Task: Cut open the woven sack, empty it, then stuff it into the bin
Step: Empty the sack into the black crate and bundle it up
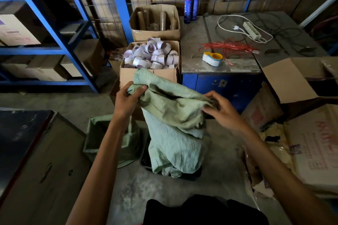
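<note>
Sack [173, 115] of pale green woven cloth hung crumpled over a dark bin [146, 159] on the concrete floor, its lower end bunched inside the bin and its long axis running near-vertical, top edge tilted toward the far left. The left hand [126, 100] clenched the sack's upper left corner, forearm angled up from the near side; the right hand [223, 111] pinched the upper right edge with fingers bent. Beyond the sack, a cardboard box [164, 75] stood heaped with pale tape rolls [151, 55], and a farther open box [155, 33] held brown tubes. Left of the bin sat a container lined with green sacking [97, 133]. A yellow tape dispenser [213, 59] lay on the metal table [219, 33] at right.
</note>
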Demonstrator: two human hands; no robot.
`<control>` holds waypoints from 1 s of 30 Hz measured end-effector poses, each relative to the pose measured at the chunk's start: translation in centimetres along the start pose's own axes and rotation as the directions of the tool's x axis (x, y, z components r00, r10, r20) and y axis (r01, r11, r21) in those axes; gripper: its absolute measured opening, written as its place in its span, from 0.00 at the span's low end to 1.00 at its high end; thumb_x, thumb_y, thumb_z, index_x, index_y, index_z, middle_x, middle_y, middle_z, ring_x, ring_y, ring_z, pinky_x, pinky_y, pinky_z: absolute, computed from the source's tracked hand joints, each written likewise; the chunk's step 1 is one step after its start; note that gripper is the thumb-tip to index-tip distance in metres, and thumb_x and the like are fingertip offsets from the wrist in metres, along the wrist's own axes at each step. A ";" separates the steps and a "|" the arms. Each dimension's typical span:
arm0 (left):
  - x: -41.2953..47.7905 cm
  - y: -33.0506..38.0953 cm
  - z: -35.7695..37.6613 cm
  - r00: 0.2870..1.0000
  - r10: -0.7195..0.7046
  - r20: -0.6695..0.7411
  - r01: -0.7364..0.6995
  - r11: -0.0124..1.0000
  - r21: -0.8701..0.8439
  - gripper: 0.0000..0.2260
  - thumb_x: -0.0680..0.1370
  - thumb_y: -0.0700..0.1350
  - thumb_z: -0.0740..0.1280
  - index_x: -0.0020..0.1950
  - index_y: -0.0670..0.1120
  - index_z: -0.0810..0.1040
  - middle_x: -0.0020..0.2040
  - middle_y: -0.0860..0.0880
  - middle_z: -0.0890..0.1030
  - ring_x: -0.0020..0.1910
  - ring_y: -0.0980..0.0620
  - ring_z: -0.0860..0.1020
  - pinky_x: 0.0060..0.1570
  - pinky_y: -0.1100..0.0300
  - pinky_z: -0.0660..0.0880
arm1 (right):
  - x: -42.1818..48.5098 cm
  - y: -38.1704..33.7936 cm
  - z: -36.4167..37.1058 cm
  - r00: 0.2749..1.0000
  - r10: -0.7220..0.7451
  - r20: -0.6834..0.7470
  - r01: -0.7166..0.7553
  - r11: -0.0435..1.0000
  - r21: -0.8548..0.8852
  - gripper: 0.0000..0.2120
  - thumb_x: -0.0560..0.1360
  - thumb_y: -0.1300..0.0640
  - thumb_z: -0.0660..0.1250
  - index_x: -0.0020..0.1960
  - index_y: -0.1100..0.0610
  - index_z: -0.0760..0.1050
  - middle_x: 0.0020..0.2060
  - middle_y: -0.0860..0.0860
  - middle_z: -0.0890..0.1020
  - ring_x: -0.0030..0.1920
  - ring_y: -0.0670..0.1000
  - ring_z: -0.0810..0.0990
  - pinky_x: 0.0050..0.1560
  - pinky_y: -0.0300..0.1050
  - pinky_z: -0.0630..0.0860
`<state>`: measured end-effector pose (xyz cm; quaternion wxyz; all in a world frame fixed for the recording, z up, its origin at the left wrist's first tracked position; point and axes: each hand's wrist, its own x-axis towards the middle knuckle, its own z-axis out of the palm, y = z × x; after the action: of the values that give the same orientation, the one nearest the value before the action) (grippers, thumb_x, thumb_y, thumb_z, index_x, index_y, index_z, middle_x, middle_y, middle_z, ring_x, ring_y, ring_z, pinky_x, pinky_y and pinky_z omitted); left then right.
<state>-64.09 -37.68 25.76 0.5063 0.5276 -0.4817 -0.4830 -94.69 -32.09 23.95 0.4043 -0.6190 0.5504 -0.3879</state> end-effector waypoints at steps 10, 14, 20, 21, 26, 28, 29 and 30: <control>-2.6 0.4 4.9 0.763 -0.021 0.646 0.018 1.000 0.011 0.50 0.61 0.62 0.82 0.75 0.46 0.63 0.69 0.47 0.75 0.66 0.52 0.79 0.64 0.56 0.76 | 2.7 -4.6 4.5 0.965 0.141 -0.221 -0.066 0.947 0.314 0.06 0.74 0.45 0.72 0.48 0.44 0.77 0.40 0.40 0.85 0.40 0.40 0.85 0.38 0.35 0.78; -1.7 0.4 6.5 0.730 0.041 0.682 -0.193 0.970 0.149 0.51 0.63 0.39 0.85 0.74 0.58 0.56 0.67 0.72 0.72 0.67 0.68 0.74 0.60 0.70 0.76 | 3.1 -5.8 3.8 0.973 0.145 -0.181 -0.098 0.964 0.247 0.10 0.72 0.41 0.71 0.49 0.44 0.77 0.42 0.41 0.85 0.40 0.41 0.85 0.39 0.38 0.82; -1.1 0.2 8.1 0.861 0.289 0.419 -0.400 0.893 0.207 0.43 0.61 0.42 0.81 0.72 0.49 0.66 0.59 0.56 0.81 0.59 0.59 0.81 0.57 0.58 0.79 | 2.0 -4.7 1.7 0.992 0.115 0.045 -0.123 0.955 0.269 0.12 0.75 0.44 0.71 0.58 0.43 0.79 0.55 0.45 0.85 0.57 0.46 0.84 0.61 0.51 0.78; -1.0 0.0 8.1 0.870 0.306 0.385 -0.398 0.899 0.184 0.41 0.61 0.42 0.81 0.71 0.45 0.67 0.59 0.54 0.81 0.59 0.58 0.81 0.58 0.57 0.79 | 1.6 -4.2 1.1 0.993 0.084 0.079 -0.101 0.962 0.252 0.16 0.74 0.43 0.72 0.61 0.41 0.77 0.58 0.44 0.84 0.60 0.45 0.82 0.64 0.51 0.76; -0.5 0.3 7.5 0.915 0.240 0.325 -0.278 0.958 0.075 0.39 0.64 0.28 0.81 0.70 0.38 0.66 0.64 0.37 0.79 0.61 0.46 0.82 0.59 0.49 0.81 | -1.8 1.0 -0.7 0.999 0.025 0.035 -0.026 0.998 0.053 0.59 0.58 0.38 0.82 0.77 0.32 0.48 0.80 0.40 0.53 0.79 0.42 0.54 0.75 0.53 0.59; -0.8 1.1 7.8 0.915 0.212 0.344 -0.209 0.977 -0.045 0.39 0.65 0.24 0.78 0.71 0.37 0.64 0.65 0.34 0.78 0.59 0.44 0.83 0.57 0.51 0.81 | -2.4 2.6 -0.4 0.991 0.093 0.100 -0.083 0.992 -0.098 0.72 0.51 0.36 0.84 0.77 0.32 0.34 0.80 0.39 0.41 0.81 0.45 0.44 0.78 0.61 0.54; -0.9 1.5 8.1 0.910 0.199 0.363 -0.171 0.979 -0.109 0.40 0.64 0.23 0.77 0.72 0.37 0.64 0.64 0.33 0.78 0.58 0.43 0.83 0.57 0.50 0.81 | -2.3 3.0 0.3 0.988 0.095 0.124 -0.076 0.986 -0.151 0.75 0.50 0.35 0.84 0.77 0.33 0.31 0.80 0.39 0.38 0.81 0.46 0.42 0.78 0.63 0.52; -1.0 2.0 8.6 0.902 0.190 0.388 -0.137 0.978 -0.159 0.41 0.63 0.23 0.76 0.73 0.37 0.63 0.63 0.34 0.79 0.58 0.42 0.82 0.57 0.49 0.81 | -2.2 3.1 1.3 0.987 0.089 0.131 -0.069 0.986 -0.150 0.76 0.49 0.36 0.84 0.78 0.35 0.31 0.81 0.40 0.39 0.82 0.47 0.44 0.79 0.63 0.53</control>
<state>-72.83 -37.28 27.57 0.4681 0.3416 -0.5860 -0.5664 -94.86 -30.02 20.48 0.4104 -0.6495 0.5722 -0.2870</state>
